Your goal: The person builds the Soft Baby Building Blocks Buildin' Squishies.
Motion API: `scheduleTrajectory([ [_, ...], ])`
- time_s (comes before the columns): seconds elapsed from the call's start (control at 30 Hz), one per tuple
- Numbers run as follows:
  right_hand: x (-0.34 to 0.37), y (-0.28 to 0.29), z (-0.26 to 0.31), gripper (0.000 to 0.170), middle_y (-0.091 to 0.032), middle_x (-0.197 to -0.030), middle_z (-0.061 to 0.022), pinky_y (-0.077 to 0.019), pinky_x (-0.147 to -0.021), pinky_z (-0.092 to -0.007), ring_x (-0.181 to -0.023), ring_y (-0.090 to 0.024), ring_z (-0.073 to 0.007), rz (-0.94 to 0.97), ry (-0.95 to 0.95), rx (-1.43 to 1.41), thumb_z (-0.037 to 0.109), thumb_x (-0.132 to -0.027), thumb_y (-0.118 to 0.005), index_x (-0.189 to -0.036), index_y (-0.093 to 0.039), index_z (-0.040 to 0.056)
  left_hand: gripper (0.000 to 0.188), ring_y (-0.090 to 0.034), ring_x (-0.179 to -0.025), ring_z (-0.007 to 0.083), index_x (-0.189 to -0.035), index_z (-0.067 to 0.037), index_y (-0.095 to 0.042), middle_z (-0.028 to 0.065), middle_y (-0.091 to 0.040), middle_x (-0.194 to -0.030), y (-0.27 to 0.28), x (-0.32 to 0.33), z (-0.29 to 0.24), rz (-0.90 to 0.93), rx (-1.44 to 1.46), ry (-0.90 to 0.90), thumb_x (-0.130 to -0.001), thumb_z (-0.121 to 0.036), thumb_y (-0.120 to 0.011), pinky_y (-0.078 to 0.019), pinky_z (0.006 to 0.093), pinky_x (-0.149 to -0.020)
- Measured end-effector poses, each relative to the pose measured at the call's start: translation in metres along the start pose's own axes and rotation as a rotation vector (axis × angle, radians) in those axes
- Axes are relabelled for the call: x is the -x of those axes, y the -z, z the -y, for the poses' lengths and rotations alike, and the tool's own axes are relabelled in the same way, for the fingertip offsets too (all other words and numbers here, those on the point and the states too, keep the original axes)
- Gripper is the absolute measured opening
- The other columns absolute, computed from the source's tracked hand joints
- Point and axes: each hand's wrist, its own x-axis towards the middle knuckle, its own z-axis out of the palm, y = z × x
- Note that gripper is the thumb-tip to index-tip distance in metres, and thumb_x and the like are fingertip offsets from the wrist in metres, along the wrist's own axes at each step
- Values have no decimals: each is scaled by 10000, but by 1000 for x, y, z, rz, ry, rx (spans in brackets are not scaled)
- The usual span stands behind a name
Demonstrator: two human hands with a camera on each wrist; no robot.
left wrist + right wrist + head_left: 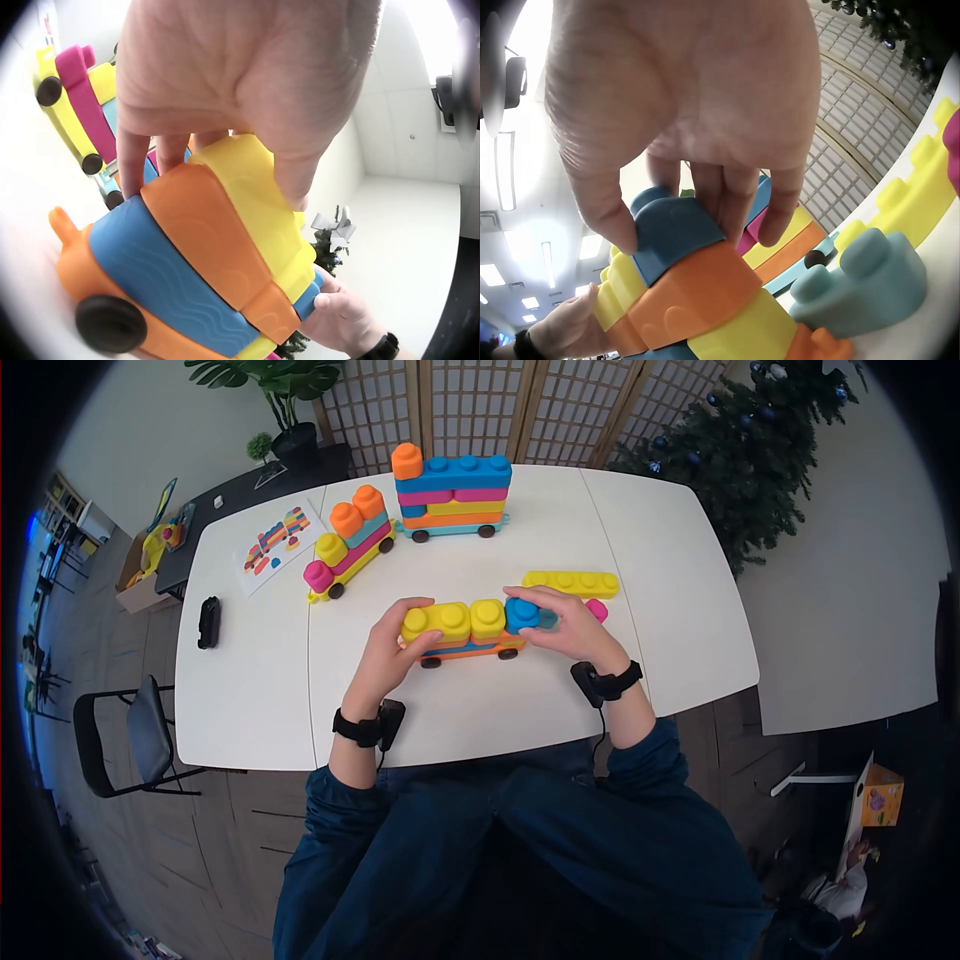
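Note:
A toy wagon of stacked blocks, with an orange wheeled base (470, 652), stands on the white table in front of the person. My left hand (390, 647) grips the large yellow block (450, 622) on its top left, thumb on the near side and fingers on the far side. With thumb and fingers, my right hand (577, 630) pinches a small blue block (676, 229) at the top right end. That block sits over an orange block (697, 300), beside a smaller yellow block (487, 618). Beneath the right hand lies a teal block (862, 292), partly hidden in the head view.
Right of the wagon lie a long yellow block (570, 583) and a pink block (597, 609). Behind stand a tall block wagon (452, 500) and a yellow-based block car (352, 550). A picture sheet (275, 548) and a black object (209, 622) lie at left.

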Motion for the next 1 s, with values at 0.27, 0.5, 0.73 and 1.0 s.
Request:
scheduleTrajectory([
  [0.27, 9, 58, -24, 621, -626, -1327, -146, -469, -1068, -370, -1225, -606, -305, -229, -109, 74, 157, -810, -811, -1392, -599, 110, 550, -605, -1226, 254, -1324, -73, -591, 94, -635, -1305, 4, 7, -6, -57, -29, -105, -832, -153, -821, -464, 413, -1059],
  [0.5, 25, 106, -90, 490, -646, -1288, -154, -488, -1038, -384, -1178, -618, -301, -126, -421, 636, 151, -822, -785, -1288, -654, 73, 526, -624, -1195, 240, -1329, -82, -590, 87, -652, -1273, 3, 6, 0, -33, 10, -22, -847, -102, -800, -501, 423, -1022],
  [0.73, 31, 106, -109, 366, -719, -1086, -142, -537, -897, -348, -981, -675, -266, -145, -497, 381, 98, -837, -765, -1188, -696, 21, 527, -631, -1179, 242, -1331, -84, -588, 86, -653, -1267, 4, 4, 1, -16, 13, -13, -848, -96, -798, -508, 429, -1026],
  [1.0, 22, 98, -68, 273, -708, -1082, -109, -560, -838, -309, -989, -668, -204, -542, -336, 201, 102, -887, -738, -1143, -688, 22, 694, -571, -1281, 256, -1454, -114, -497, 101, -597, -1381, 5, 5, 0, 2, 4, -22, -831, -82, -801, -498, 433, -1042],
])
